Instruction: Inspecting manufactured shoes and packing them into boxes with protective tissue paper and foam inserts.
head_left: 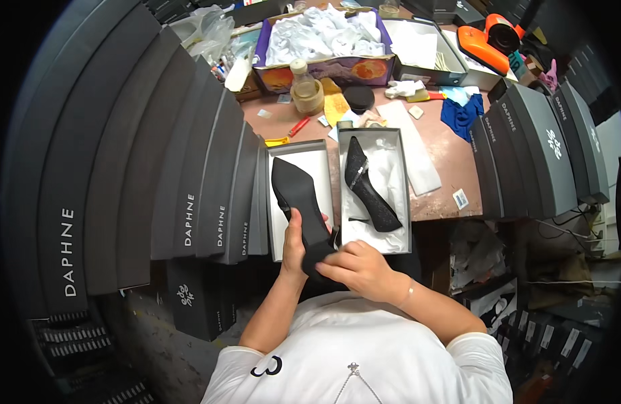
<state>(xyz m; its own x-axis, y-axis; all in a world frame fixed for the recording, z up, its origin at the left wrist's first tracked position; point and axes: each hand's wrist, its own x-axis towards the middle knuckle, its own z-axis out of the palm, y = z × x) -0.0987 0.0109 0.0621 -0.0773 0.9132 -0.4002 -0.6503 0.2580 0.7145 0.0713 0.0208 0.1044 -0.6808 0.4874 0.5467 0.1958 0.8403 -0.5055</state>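
Observation:
A black pointed-toe shoe (299, 196) is held sole up, its toe pointing away from me. My left hand (294, 248) is closed round its middle from the left. At the heel end, the curled fingers of my right hand (361, 269) pinch the shoe; exactly what the fingertips grip is hidden. The matching black glittery shoe (372, 190) lies on its side on white tissue in an open shoebox (405, 202) to the right. Beneath the held shoe is a white-lined box part (318, 156), which looks like the lid.
Tall stacks of dark shoeboxes stand at left (132, 168) and right (536, 151). Farther back are a purple carton (364, 70) of white tissue, a glue bottle (301, 75), a glass jar (308, 98), a yellow cloth (335, 101), a blue cloth (460, 118) and an orange tool (482, 50).

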